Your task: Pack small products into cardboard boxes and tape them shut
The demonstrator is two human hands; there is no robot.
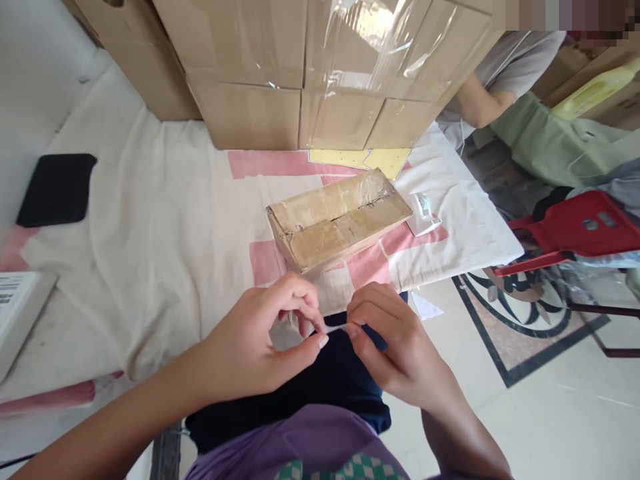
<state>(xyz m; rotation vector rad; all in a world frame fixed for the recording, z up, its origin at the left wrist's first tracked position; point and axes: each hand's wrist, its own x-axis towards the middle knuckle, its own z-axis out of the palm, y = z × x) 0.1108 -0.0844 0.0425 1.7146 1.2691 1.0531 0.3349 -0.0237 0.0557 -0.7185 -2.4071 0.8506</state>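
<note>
Just off the table's near edge, over the lap, a whitish strip [336, 327] lies thin, short and pale, its long axis nearly level, running left to right. The left hand [270, 340] and right hand [395, 347] each pinch one end between thumb and forefinger.

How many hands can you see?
2. The left hand and right hand meet at the bottom middle, pinching a thin white strip. Another person's hand may be hidden behind the boxes.
</note>
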